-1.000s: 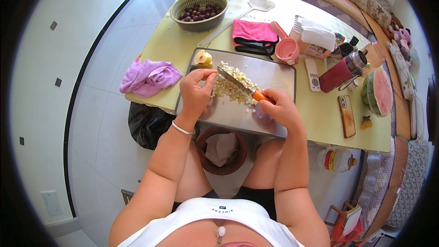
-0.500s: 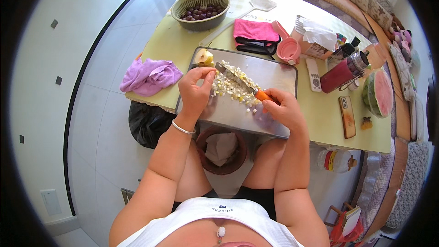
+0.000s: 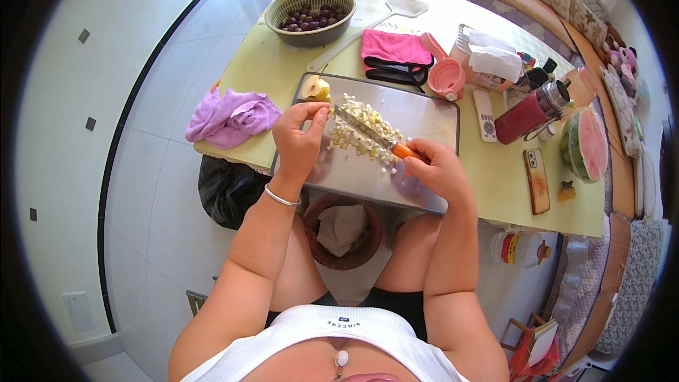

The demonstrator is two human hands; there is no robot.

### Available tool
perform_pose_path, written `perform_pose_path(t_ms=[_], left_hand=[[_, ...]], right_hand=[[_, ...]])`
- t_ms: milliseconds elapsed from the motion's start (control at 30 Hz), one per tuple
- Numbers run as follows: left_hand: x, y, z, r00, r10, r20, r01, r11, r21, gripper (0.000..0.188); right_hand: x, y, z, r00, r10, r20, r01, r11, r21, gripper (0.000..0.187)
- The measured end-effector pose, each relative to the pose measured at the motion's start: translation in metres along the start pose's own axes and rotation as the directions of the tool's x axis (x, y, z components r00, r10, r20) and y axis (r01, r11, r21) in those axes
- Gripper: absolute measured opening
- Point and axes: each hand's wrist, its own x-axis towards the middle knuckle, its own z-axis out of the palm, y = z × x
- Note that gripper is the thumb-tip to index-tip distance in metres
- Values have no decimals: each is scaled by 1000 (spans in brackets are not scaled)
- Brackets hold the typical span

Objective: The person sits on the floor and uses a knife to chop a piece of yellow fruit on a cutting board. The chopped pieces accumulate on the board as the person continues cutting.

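Observation:
On the grey metal cutting board (image 3: 424, 117) lies a heap of small diced fruit (image 3: 364, 122), white-fleshed with bits of yellow-green skin. My right hand (image 3: 437, 168) grips the orange handle of a knife (image 3: 375, 134), whose blade lies slantwise over the heap, tip toward my left hand. That left hand (image 3: 298, 131) is pinched closed at the blade's tip; anything between its fingertips is too small to make out. Just beyond it, at the board's far left corner, sits a cut pear piece (image 3: 315, 88) with its pale core showing.
Past the board are a colander (image 3: 274, 22) of dark grapes, a fly swatter (image 3: 407, 6) and a pink cloth (image 3: 389, 46). A purple cloth (image 3: 230, 119) lies left; a remote (image 3: 484, 117), flask (image 3: 530, 113), phone (image 3: 537, 180) and cut watermelon (image 3: 585, 145) lie right. A bin (image 3: 371, 247) stands below.
My left hand has shifted very slightly left at the blade's tip. The knife has tilted a little and slid slightly over the diced heap, still in my right hand.

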Motion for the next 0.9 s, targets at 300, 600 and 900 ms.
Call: perform_pose_path(t_ms=[300, 600, 900], left_hand=[[0, 1, -1, 999, -30, -22, 28, 998, -55, 11], [1, 7, 0, 994, -22, -103, 13, 996, -87, 10], [2, 7, -1, 994, -50, -99, 36, 988, -147, 10]], right_hand=[[1, 2, 2, 999, -31, 28, 32, 999, -26, 24], [4, 14, 2, 996, -74, 43, 76, 996, -39, 23], [1, 4, 1, 998, -48, 49, 48, 999, -4, 24]])
